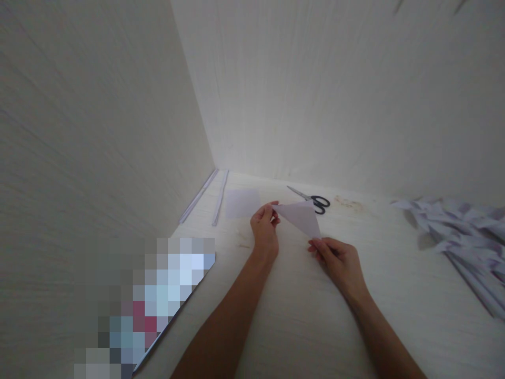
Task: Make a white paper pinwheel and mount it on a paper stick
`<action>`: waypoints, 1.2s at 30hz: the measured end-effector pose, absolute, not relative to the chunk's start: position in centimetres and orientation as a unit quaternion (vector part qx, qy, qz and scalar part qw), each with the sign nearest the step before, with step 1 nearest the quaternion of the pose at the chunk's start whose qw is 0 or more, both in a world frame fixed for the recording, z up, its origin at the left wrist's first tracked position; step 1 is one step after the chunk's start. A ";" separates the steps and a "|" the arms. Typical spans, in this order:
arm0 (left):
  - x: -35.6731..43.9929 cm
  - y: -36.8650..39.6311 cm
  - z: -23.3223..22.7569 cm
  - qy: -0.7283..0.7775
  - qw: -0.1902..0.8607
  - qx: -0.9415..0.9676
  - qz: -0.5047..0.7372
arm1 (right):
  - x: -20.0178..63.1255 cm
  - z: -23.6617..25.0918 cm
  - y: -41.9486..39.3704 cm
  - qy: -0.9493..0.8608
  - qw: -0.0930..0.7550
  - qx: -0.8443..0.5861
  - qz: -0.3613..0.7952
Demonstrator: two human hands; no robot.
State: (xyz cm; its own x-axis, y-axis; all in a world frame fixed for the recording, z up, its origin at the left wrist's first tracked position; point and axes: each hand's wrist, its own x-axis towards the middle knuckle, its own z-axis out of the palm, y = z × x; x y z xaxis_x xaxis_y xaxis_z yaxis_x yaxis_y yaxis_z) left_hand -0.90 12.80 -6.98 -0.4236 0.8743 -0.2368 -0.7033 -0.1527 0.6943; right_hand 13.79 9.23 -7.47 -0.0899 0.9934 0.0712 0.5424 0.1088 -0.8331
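A triangle of folded pale paper (300,217) is stretched between my two hands, above the white surface. My left hand (266,223) pinches its narrow left corner, fingers closed. At the lower right corner, my right hand (333,257) grips it between thumb and fingers. Just behind the triangle lie scissors with black handles (321,201), partly covered by the paper; their blades point to the upper left. A flat square sheet of pale paper (241,203) rests beyond my left hand.
Narrow rolled paper strips (220,199) lie by the left wall (118,131). A pile of folded paper pieces (465,221) spreads at the right, with long paper sticks (471,281) under it. A pixelated screen-like object (169,300) leans at the lower left. Brownish marks (347,202) stain the surface.
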 end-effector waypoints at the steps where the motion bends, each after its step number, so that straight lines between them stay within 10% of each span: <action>1: -0.9 12.8 -7.0 0.374 0.535 0.102 0.750 | 13.8 -7.5 9.2 -0.658 0.344 -0.582 0.331; 36: -0.8 12.7 -6.6 0.388 0.517 0.170 0.744 | 13.8 -7.3 9.3 -0.611 0.398 -0.580 0.362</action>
State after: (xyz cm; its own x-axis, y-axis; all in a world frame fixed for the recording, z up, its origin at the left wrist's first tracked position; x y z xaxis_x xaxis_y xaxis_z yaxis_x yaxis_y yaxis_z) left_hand -0.79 12.70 -6.58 -0.4080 0.9009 -0.1482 -0.6362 -0.1642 0.7538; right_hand 13.79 9.30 -7.34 -0.0101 0.9977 0.0665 0.4209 0.0646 -0.9048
